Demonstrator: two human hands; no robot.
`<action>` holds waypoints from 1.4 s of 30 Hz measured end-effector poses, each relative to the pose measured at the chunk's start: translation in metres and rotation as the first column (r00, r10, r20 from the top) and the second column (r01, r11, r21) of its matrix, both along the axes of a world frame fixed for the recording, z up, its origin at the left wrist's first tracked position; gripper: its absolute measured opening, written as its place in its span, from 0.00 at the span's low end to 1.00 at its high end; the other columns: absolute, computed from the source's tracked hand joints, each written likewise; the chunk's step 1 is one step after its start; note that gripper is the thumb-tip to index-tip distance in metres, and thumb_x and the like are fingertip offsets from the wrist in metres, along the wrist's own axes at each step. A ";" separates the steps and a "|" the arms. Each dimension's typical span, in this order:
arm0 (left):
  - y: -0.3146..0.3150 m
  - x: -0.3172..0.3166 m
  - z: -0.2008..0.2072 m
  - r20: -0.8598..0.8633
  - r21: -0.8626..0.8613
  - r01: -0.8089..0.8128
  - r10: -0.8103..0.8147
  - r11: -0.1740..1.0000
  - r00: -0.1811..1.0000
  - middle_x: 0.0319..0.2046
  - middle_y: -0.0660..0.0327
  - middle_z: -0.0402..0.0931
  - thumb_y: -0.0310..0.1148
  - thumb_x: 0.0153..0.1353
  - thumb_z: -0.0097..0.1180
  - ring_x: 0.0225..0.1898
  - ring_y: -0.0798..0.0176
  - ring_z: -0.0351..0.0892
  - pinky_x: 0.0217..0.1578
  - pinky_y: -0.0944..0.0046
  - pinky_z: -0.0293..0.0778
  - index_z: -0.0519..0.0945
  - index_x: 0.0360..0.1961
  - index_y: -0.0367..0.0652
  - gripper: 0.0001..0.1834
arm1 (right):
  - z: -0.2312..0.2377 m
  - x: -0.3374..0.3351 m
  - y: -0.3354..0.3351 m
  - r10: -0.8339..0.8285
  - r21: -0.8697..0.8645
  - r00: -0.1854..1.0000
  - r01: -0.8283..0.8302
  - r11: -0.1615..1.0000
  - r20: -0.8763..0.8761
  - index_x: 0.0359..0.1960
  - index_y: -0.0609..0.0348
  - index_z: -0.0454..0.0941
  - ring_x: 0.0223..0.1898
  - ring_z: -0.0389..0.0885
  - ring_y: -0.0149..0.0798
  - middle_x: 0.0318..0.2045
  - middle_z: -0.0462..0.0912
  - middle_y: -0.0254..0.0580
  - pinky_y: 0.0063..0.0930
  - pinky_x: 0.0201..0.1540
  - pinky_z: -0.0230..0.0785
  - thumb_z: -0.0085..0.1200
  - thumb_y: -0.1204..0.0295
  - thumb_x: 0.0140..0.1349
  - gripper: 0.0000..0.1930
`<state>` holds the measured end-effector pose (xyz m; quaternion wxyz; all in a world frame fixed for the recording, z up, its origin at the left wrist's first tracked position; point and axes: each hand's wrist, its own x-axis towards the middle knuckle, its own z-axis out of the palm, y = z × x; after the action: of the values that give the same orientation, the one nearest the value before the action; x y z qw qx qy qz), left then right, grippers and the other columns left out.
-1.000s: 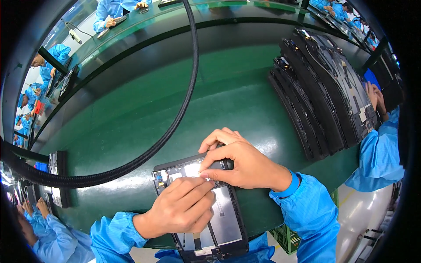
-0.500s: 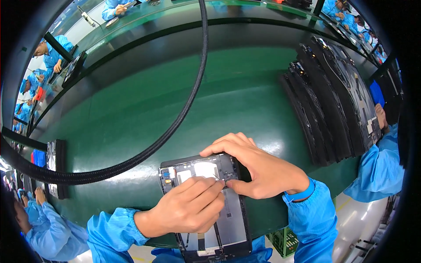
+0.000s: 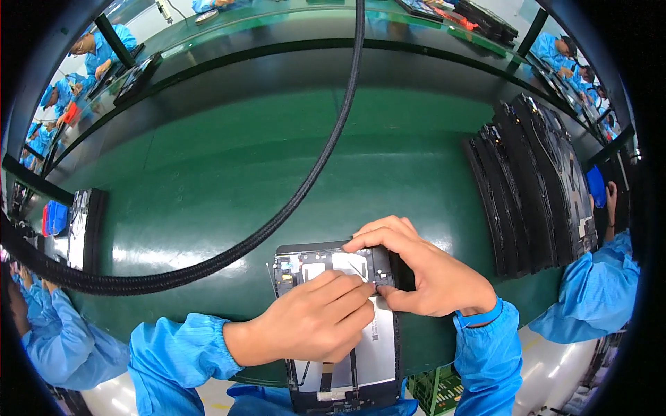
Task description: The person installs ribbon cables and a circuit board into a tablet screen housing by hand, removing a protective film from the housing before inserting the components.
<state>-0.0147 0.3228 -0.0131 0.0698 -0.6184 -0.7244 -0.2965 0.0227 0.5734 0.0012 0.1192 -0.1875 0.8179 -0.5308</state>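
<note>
An opened tablet (image 3: 380, 324) lies at the near edge of the bench, its inner parts bared: a silver-grey panel, dark strips and small components along its far end. My left hand (image 3: 309, 315) reaches across its middle, fingers pinched together near the far right corner. Whatever they hold is hidden or too small to name. My right hand (image 3: 437, 274) grips the tablet's far right corner, index finger on the far edge and thumb by the right edge, close to the left fingertips. A thin wire (image 3: 270, 274) sticks out at the tablet's left edge.
A tall stack of dark tablet units (image 3: 531, 187) stands at the right. More units (image 3: 84, 229) stand at the left, beside a blue bin (image 3: 55, 217). A thick black braided cable (image 3: 305, 187) arcs over the green bench (image 3: 208, 166). Co-workers in blue sit around; a green crate (image 3: 438, 392) is below.
The whole view has shifted, so the bench items appear displaced. Both hands keep nearly the same place on the tablet, with the pinched left fingers still by the right thumb.
</note>
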 end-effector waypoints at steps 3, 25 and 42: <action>0.000 0.000 -0.001 0.011 0.014 0.004 -0.004 1.000 1.000 0.51 0.48 0.88 0.30 0.49 0.70 0.51 0.49 0.89 0.50 0.54 0.85 0.86 0.38 0.35 0.15 | 0.000 -0.001 0.001 -0.016 -0.038 0.999 0.018 0.999 0.043 0.71 0.55 0.76 0.69 0.70 0.53 0.62 0.77 0.46 0.45 0.76 0.63 0.63 0.84 0.54 0.37; -0.003 -0.002 0.003 0.047 0.002 0.040 -0.040 0.999 0.998 0.50 0.48 0.89 0.30 0.48 0.69 0.51 0.49 0.91 0.49 0.54 0.86 0.86 0.38 0.36 0.15 | 0.005 -0.005 0.002 0.010 -0.073 0.988 0.002 0.997 0.156 0.75 0.55 0.71 0.72 0.69 0.54 0.66 0.74 0.48 0.46 0.77 0.60 0.63 0.90 0.55 0.42; -0.001 -0.007 -0.009 0.243 0.231 -0.044 -0.014 0.972 0.970 0.43 0.55 0.90 0.24 0.46 0.66 0.44 0.53 0.90 0.38 0.57 0.80 0.86 0.34 0.39 0.11 | -0.004 0.002 -0.004 -0.034 -0.041 0.998 0.036 0.998 0.062 0.71 0.55 0.73 0.72 0.68 0.54 0.67 0.74 0.48 0.46 0.78 0.58 0.60 0.88 0.56 0.37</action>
<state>-0.0213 0.3219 -0.0222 0.0557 -0.5594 -0.6920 -0.4529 0.0248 0.5693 -0.0023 0.1308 -0.1594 0.8056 -0.5554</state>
